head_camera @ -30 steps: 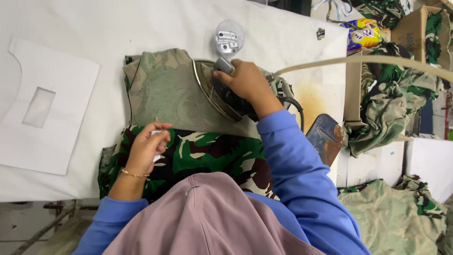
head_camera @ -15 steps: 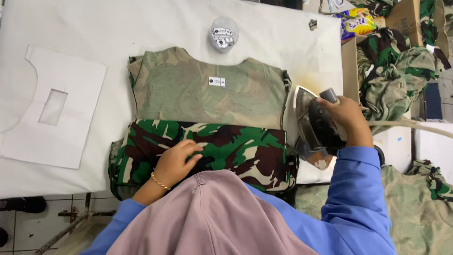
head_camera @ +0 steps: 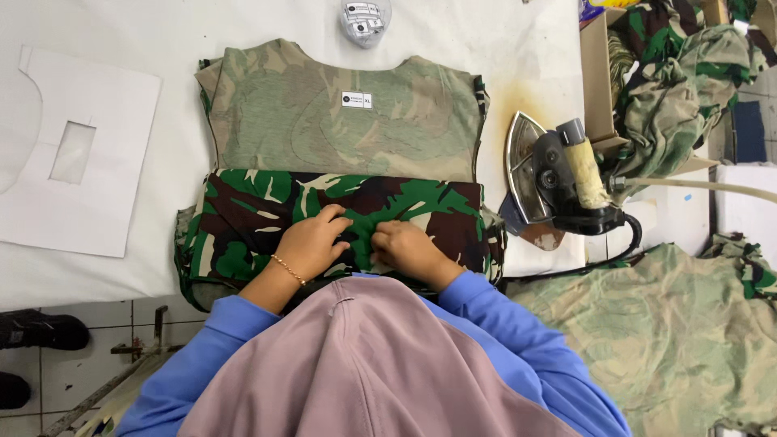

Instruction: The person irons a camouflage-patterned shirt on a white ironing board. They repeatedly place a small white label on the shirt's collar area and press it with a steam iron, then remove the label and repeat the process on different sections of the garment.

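Observation:
A camouflage garment [head_camera: 340, 137] lies inside-out on the white padded table [head_camera: 121, 32], a small white label [head_camera: 357, 99] near its collar. Its lower part is folded up, showing the bright green and brown camouflage side [head_camera: 243, 218]. My left hand [head_camera: 312, 243], with a thin bracelet on the wrist, pinches that folded fabric near the table's front edge. My right hand [head_camera: 409, 249] grips the same fold just beside it. The iron [head_camera: 554, 174] stands on its heel at the right, apart from both hands.
A white cardboard template [head_camera: 77, 162] with a rectangular cut-out lies at the left. A round clear container [head_camera: 366, 18] of labels sits at the far edge. Cardboard boxes [head_camera: 599, 73] and piles of camouflage cloth [head_camera: 680, 81] fill the right side; more cloth [head_camera: 647, 324] lies lower right.
My right hand set the iron down at the right and let it go, then came to the folded hem beside my left hand. The garment's upper part is uncovered.

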